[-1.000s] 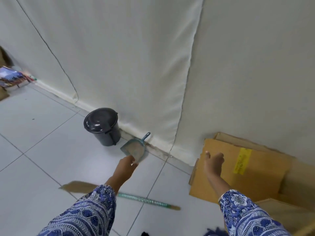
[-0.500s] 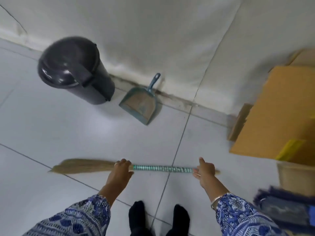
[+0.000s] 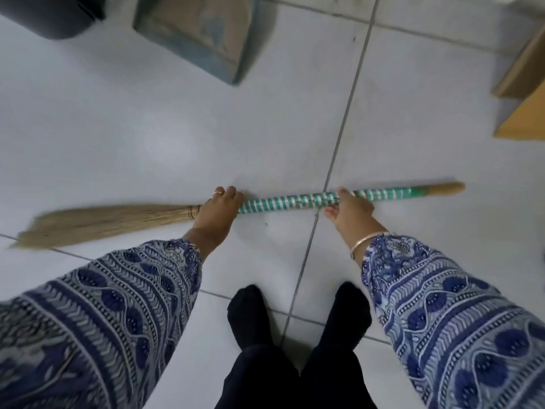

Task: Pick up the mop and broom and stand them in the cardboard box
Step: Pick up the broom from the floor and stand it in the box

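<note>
A straw broom (image 3: 283, 202) with a green-and-white wrapped handle lies across the white tiled floor, bristles to the left. My left hand (image 3: 216, 212) is closed over it where the bristles meet the handle. My right hand (image 3: 349, 206) grips the handle further right, fingers curled around it. Only a corner of the cardboard box (image 3: 525, 113) shows at the right edge. The mop is out of view.
A teal dustpan (image 3: 200, 33) lies on the floor at the top, beside a dark bin (image 3: 50, 16) at the top left. My feet in black socks (image 3: 298, 317) stand just below the broom.
I have bent down and the view has tilted to the floor. Both hands went from reaching in the air to closing on the broom.
</note>
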A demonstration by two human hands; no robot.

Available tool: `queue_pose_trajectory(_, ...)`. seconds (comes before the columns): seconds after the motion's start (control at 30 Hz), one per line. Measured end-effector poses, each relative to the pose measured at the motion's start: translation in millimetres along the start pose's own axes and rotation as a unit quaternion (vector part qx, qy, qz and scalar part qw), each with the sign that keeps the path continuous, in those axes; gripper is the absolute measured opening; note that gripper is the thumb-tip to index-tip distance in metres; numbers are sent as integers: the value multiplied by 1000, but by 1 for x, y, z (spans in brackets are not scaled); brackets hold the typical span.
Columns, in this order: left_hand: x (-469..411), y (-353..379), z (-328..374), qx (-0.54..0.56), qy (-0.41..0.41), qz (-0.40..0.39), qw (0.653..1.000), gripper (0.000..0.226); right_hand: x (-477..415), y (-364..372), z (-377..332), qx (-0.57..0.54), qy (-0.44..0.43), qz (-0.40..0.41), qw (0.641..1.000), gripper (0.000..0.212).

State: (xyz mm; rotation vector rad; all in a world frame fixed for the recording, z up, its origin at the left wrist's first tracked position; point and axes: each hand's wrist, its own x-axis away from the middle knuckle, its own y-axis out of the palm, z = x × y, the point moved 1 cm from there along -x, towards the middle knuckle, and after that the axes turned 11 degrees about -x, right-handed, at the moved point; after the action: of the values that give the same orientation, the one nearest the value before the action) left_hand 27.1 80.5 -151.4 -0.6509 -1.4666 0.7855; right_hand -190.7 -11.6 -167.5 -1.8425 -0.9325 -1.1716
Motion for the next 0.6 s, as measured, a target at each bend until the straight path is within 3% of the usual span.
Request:
queue_pose_trajectory(0.07,6,-11,1,-1,-5,-14,1000,25,17,2,-11,-24,1,23,999,39)
queue_pose_trajectory(0.17,19,-55,9,10,-4,-40,999,22,60,-6,-40,-16,-19,55,998,29)
queue_pose_trajectory(0.3,49,-148,28,75,-20,-39,996,21,144,-22,-103,-26,-83,31,996,39)
queue_pose_trajectory(0.43,101,-269,53,145,-36,-10,989,16,271,-54,-183,-26,-182,-15,983,12)
queue_pose_trajectory(0.6,172,-399,98,156,21,5,988,23,421,-114,-261,-13,-350,-62,935,17)
